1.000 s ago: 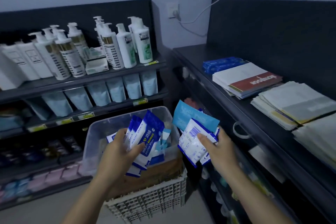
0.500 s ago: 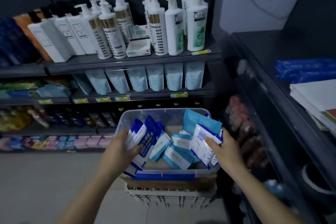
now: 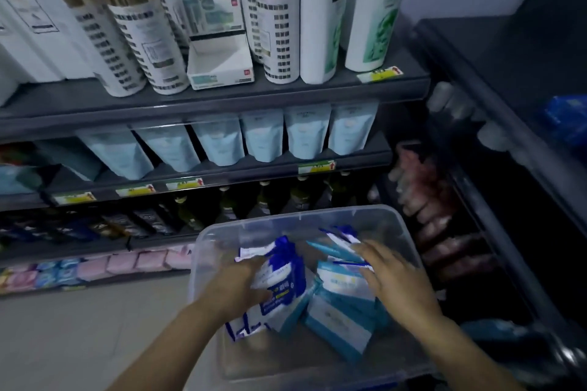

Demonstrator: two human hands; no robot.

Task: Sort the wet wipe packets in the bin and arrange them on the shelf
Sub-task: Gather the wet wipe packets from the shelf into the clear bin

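Left grip (image 3: pixel 241 282): was curled round a bunch of dark-blue packets (image 3: pixel 284 276), down inside the bin (image 3: pixel 298 216)
Right grip (image 3: pixel 392 276): fingers were pretty much straight, spread over the light-blue packets (image 3: pixel 341 311), just touching them
Packets: all sat in the clear bin, dark-blue lot on the left, light-blue on the right
Bin: was parked in front of the shelf (image 3: pixel 222 98), below the white bottles (image 3: pixel 317 9)

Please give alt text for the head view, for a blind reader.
Two bare hands reach into a clear plastic bin: the left hand grips dark blue wet wipe packets, the right hand touches light blue packets. Behind it, shop shelves hold white bottles and pale blue pouches.
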